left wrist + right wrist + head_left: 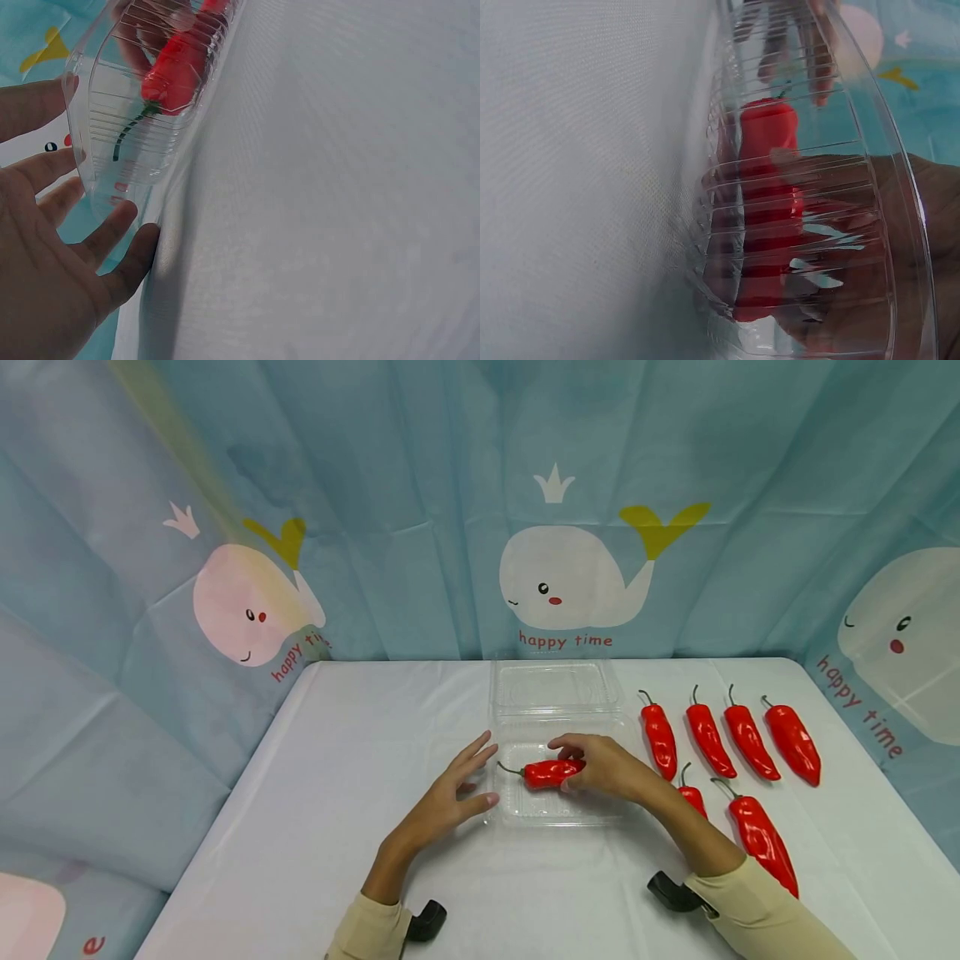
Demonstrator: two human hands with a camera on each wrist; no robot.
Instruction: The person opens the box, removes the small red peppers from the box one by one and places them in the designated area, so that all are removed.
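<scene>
A clear plastic clamshell container (525,810) lies on the white table with its lid (555,687) folded back. Inside it is a red chili pepper (546,773), its green stem pointing left. My right hand (606,767) reaches into the container and grips the pepper between thumb and fingers; seen through the ribbed wall in the right wrist view, the pepper (765,217) lies low near the base. At the container's left side my left hand (446,802) has its fingers spread, fingertips right at the rim. The left wrist view shows the palm (45,262) with nothing in it.
Several more red peppers lie on the right of the table, among them one at the far right (795,743) and one nearer (761,839). My right forearm passes over another pepper (692,795). A blue whale-print curtain (420,568) hangs behind the table.
</scene>
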